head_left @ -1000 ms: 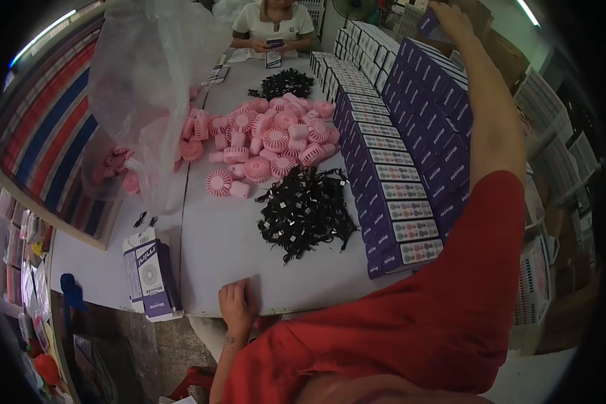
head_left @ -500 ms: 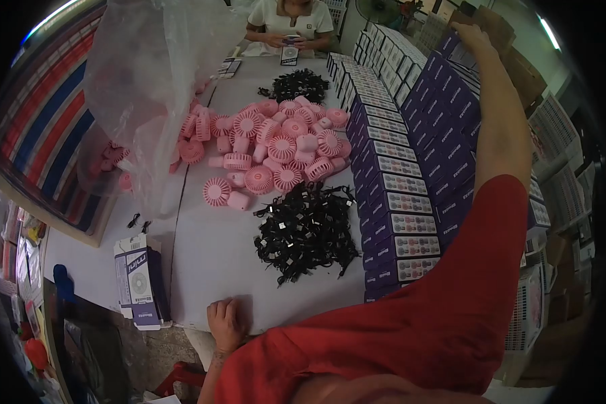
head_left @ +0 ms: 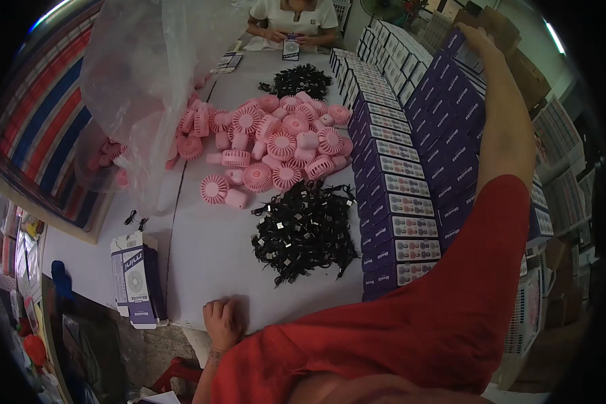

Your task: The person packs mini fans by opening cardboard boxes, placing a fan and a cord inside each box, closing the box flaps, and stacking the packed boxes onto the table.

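Note:
My right arm reaches far out to the right. My right hand [head_left: 477,42] is closed on a purple fan box [head_left: 454,43] at the top far end of the tall stack. My left hand [head_left: 223,323] rests on the near table edge with its fingers curled in, and nothing shows in it. Ahead of it is a pile of short black charging cables [head_left: 304,232]. Beyond that lies a heap of pink mini fans [head_left: 276,138]. To its left an open, unfilled-looking "mini" carton [head_left: 136,279] stands at the table edge.
Rows of purple boxes [head_left: 407,205] line the table's right side. A clear plastic bag [head_left: 141,87] hangs over more pink fans at left, beside a striped panel [head_left: 44,128]. Across the table, a co-worker [head_left: 293,23] holds a box near a second cable pile [head_left: 295,82].
The view has shifted slightly. My right hand stays at the box on top of the stack, and my left hand keeps its place on the table edge.

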The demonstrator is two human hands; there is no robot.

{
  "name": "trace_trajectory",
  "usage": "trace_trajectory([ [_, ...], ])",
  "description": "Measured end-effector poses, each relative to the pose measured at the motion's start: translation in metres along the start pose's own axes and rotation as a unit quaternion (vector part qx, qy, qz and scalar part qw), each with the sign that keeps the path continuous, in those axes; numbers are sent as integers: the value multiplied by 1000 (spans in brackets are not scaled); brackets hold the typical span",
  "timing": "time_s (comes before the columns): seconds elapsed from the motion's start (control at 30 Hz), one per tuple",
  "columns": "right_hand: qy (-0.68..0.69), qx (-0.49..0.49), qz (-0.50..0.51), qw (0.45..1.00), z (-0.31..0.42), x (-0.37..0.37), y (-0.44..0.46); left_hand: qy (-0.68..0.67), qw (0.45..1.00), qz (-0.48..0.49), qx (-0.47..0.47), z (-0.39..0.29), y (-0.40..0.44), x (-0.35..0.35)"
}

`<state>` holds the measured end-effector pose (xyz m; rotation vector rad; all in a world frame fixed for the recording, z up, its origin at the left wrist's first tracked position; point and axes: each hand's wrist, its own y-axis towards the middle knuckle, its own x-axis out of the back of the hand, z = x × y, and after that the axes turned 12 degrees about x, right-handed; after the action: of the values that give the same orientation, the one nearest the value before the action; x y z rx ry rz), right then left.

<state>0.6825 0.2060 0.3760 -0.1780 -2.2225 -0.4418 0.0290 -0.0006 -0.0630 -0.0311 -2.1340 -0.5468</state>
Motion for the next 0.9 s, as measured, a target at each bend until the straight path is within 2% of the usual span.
trace_trajectory([
  [0.23,-3,-14,6,1000,12,12,-4,4,1000,3,5,-3,1,2],
  [0.37,14,-33,-21,999,-8,-28,30,3,1000,6,5,-5,2,4],
  [0.53,138,118,-6,983,48,-37,-8,11,1000,10,3,1,-2,-1],
  [0.67,252,225,7,941,120,-28,-60,17,1000,-1,-8,5,-3,-4],
  [0.8,372,353,-3,858,231,12,-102,-25,999,21,1,2,2,0],
  [0.87,430,428,-16,794,302,49,-120,-121,989,81,32,14,10,10],
  [0.9,455,463,-23,760,334,70,-131,-96,994,43,12,19,22,22],
])
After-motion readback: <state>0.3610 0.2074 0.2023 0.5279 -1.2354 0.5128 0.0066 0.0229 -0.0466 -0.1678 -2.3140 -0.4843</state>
